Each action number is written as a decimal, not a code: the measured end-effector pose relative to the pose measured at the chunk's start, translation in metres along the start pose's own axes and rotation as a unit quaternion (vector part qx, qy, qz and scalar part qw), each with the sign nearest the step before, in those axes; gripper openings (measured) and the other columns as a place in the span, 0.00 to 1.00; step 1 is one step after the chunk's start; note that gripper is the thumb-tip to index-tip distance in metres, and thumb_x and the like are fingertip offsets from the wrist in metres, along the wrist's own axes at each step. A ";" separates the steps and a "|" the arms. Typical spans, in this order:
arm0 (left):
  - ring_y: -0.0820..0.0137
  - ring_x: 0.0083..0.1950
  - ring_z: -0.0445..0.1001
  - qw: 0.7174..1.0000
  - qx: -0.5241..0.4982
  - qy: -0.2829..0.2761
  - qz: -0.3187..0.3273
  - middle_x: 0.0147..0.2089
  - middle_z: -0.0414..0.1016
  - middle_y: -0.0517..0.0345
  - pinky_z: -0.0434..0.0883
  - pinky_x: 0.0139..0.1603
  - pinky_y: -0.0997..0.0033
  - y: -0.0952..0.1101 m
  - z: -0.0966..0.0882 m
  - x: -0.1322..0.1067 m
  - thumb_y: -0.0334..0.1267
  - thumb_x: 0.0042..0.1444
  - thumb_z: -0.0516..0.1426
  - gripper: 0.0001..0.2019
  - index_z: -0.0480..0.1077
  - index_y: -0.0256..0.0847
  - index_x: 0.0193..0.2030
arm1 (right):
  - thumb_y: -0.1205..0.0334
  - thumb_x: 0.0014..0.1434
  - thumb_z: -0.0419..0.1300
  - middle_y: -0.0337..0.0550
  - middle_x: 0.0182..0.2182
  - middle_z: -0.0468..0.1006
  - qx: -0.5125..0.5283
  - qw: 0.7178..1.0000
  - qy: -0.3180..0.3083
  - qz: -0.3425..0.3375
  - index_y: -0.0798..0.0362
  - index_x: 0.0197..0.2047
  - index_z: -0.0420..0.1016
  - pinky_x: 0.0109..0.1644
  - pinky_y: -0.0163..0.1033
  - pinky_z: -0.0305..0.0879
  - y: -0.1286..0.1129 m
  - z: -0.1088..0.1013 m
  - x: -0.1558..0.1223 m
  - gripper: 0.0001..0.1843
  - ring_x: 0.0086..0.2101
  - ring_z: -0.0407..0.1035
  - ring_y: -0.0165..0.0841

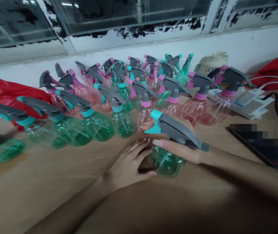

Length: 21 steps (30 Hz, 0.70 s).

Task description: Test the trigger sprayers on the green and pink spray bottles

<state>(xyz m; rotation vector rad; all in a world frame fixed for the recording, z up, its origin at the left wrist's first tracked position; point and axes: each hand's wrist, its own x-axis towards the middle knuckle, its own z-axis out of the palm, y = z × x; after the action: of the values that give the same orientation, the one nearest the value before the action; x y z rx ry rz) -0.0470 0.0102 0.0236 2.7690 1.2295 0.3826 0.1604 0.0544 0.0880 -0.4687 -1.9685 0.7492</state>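
Note:
My right hand (184, 150) is wrapped round the neck of a green spray bottle (167, 164) with a grey and turquoise trigger head, which stands near the front of the wooden table (80, 182). Its thumb lies across the near side; the other fingers are mostly hidden behind the trigger. Just left of that bottle, my left hand (131, 161) rests low over the tabletop, fingers stretched out and holding nothing. Its fingertips point towards a clear green spray bottle (123, 125) and a pink spray bottle (145, 113) in the front row.
Several more green and pink spray bottles crowd the table up to the wall. Red plastic bags (19, 94) lie at far left and right. A cream tub (213, 61), a white power strip (248, 100) with cables and a dark tablet-like device (253, 146) are on the right.

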 end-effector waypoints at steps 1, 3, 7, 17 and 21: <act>0.56 0.69 0.51 1.000 -0.003 0.004 0.000 0.68 0.57 0.46 0.54 0.67 0.51 0.000 0.000 0.000 0.55 0.56 0.58 0.35 0.57 0.38 0.64 | 0.55 0.58 0.61 0.41 0.37 0.77 -0.004 1.000 0.000 -0.004 0.48 0.46 0.73 0.40 0.41 0.69 0.001 0.000 -0.001 0.13 0.36 0.73 0.34; 0.56 0.69 0.51 1.000 -0.007 0.010 -0.002 0.68 0.57 0.46 0.55 0.67 0.51 0.001 0.001 -0.001 0.55 0.56 0.58 0.35 0.57 0.39 0.64 | 0.54 0.58 0.60 0.41 0.36 0.77 -0.016 1.000 0.000 -0.007 0.47 0.47 0.73 0.40 0.42 0.69 0.002 0.001 -0.002 0.14 0.36 0.72 0.34; 0.56 0.69 0.51 1.000 -0.011 0.010 -0.004 0.67 0.57 0.46 0.55 0.67 0.51 0.001 0.001 -0.001 0.55 0.56 0.58 0.35 0.57 0.38 0.64 | 0.54 0.59 0.59 0.42 0.34 0.75 -0.025 1.000 -0.004 -0.010 0.48 0.47 0.74 0.38 0.42 0.68 0.002 0.001 -0.002 0.14 0.34 0.71 0.35; 0.56 0.69 0.52 1.000 -0.008 -0.004 -0.006 0.68 0.56 0.45 0.54 0.67 0.51 0.002 -0.001 0.000 0.55 0.56 0.58 0.36 0.54 0.38 0.65 | 0.54 0.59 0.59 0.42 0.33 0.75 -0.037 0.999 -0.006 -0.014 0.48 0.48 0.73 0.38 0.42 0.69 0.004 0.001 -0.001 0.15 0.33 0.71 0.35; 0.54 0.69 0.52 1.000 -0.012 0.000 -0.013 0.68 0.55 0.45 0.54 0.67 0.51 0.003 -0.002 0.000 0.56 0.55 0.58 0.38 0.52 0.38 0.66 | 0.53 0.59 0.59 0.43 0.37 0.77 -0.032 0.999 -0.009 -0.012 0.47 0.49 0.73 0.39 0.43 0.70 0.005 0.001 -0.002 0.16 0.36 0.72 0.36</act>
<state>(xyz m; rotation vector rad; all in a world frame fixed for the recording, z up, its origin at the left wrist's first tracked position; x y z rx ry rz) -0.0459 0.0080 0.0257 2.7302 1.2509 0.3927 0.1610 0.0565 0.0832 -0.4772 -2.0157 0.6780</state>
